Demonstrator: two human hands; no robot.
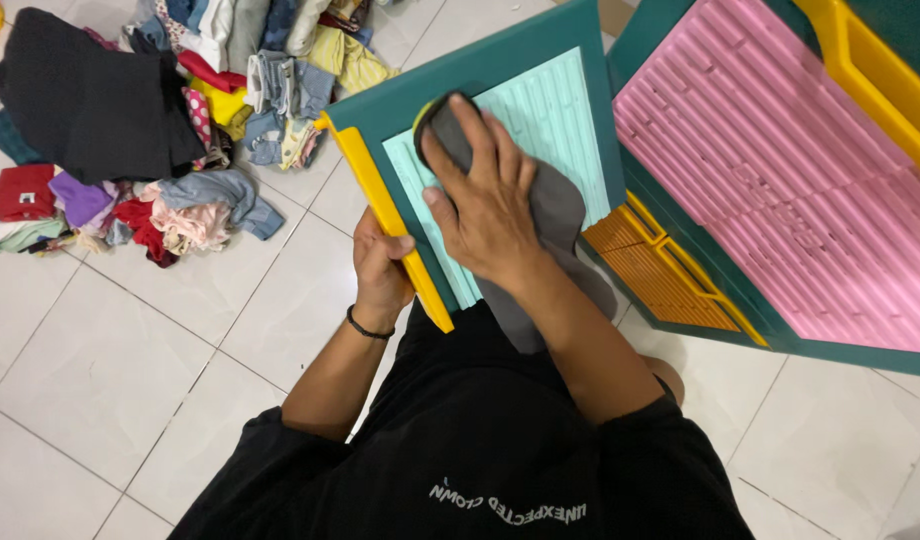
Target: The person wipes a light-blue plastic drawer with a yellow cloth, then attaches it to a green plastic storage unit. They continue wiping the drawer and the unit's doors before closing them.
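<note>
tiled floor, right hand flat, perhaps pressing

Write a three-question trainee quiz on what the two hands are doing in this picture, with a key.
1. True or false: the right hand presses a grey cloth flat on the light teal panel.
2. What does the left hand grip?
A. the pink panel
B. the yellow edge strip
C. a red garment
3. Fill in: the pile of clothes lies on the white tiled ____.

Key
1. True; the fingers are spread over the cloth.
2. B; the left hand closes on the yellow edge strip beside the light teal panel, while the pink panel is untouched.
3. floor.
</note>
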